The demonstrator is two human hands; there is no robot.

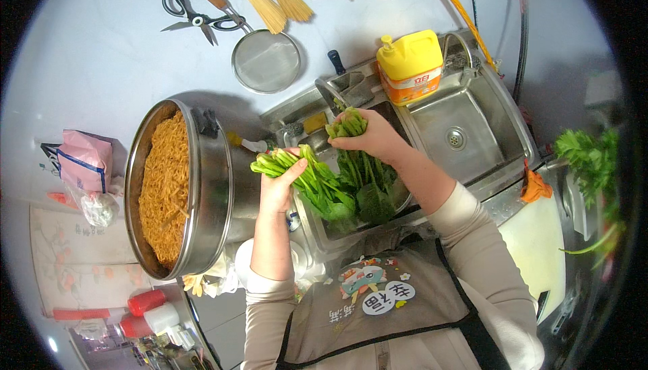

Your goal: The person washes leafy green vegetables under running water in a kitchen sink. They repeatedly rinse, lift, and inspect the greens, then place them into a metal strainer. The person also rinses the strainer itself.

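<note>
My left hand [283, 180] is closed around the pale stems of one bunch of leafy greens [326, 195], whose leaves point down to the right. My right hand [372, 134] grips the stems of a second, darker bunch of leafy greens [374, 198]. The two bunches hang side by side over the left basin of a stainless steel double sink [316, 241], and their leaves touch or overlap. Behind my right hand a curved faucet [331, 91] is partly hidden. A yellow sponge [315, 123] lies at the sink's back left.
A large steel steamer pot [210, 193] full of brown noodles [164, 193] stands at the left. A yellow detergent jug [410, 68] is behind the sink's divider, beside the right basin [455, 137]. A cutting board [536, 248] and celery-like greens [590, 167] lie at the right.
</note>
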